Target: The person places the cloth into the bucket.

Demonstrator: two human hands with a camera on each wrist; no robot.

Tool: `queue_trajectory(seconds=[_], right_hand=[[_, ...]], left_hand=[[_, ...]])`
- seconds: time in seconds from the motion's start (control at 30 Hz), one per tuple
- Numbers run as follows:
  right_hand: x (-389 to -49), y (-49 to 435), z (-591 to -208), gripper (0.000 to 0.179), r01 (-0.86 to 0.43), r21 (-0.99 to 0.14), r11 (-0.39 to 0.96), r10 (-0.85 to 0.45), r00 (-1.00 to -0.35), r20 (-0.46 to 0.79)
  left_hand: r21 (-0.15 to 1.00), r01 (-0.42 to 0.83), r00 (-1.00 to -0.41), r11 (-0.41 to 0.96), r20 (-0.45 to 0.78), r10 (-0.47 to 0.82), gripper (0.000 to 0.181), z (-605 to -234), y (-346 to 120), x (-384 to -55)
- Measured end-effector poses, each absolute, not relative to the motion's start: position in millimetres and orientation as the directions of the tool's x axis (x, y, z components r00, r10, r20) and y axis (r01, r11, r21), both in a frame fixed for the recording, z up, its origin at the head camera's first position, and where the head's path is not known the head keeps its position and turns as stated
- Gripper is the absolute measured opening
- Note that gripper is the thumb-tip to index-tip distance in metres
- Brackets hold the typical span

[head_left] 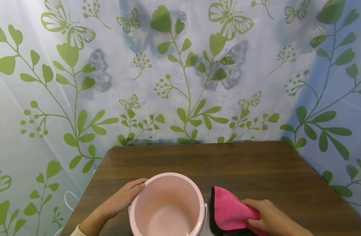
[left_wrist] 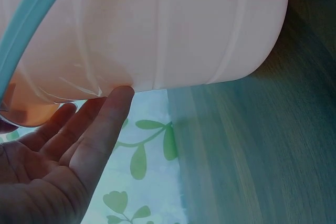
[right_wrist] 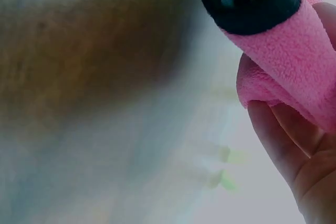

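Observation:
A light pink bucket (head_left: pixel 168 209) stands on the wooden table with its mouth up and nothing visible inside. My left hand (head_left: pixel 122 198) rests against its left side by the rim. In the left wrist view, the nearly straight fingers of that hand touch the bucket's ribbed outer wall (left_wrist: pixel 199 30). To the right of the bucket, my right hand (head_left: pixel 267 216) grips a folded bright pink cleaning cloth (head_left: pixel 229 209) with black edging. The right wrist view shows the fuzzy cloth (right_wrist: pixel 294 51) pinched between thumb and fingers.
The dark wooden table (head_left: pixel 198 160) reaches back to a white curtain (head_left: pixel 180 82) printed with green leaves and butterflies. A pale handle (left_wrist: pixel 31 19) runs along the bucket's side. A white cord (head_left: pixel 69 200) hangs left of the table.

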State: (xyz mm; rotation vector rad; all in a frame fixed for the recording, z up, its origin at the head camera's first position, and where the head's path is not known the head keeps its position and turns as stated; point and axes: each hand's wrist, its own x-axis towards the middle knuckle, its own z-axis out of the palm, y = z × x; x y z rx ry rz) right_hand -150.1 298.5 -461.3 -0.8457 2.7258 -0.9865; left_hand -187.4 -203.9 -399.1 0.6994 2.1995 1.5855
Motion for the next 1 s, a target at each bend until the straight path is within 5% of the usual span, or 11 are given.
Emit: queue_trajectory(seconds=[0.2, 1.0], right_hand=[[-153.6, 299.4, -455.8, 0.038, -0.579, -0.541, 0.610, -0.556, -0.799, 0.229], [-169.7, 293.3, -409.6, 0.039, -0.656, -0.435, 0.617, -0.580, -0.753, 0.312]], left_hand=[[0.952, 0.192, -0.815, 0.240, 0.019, 0.579, 0.039, -400.0, -204.3, -187.0], [0.958, 0.179, -0.816, 0.224, 0.018, 0.578, 0.037, -401.2, -206.0, -188.1]])
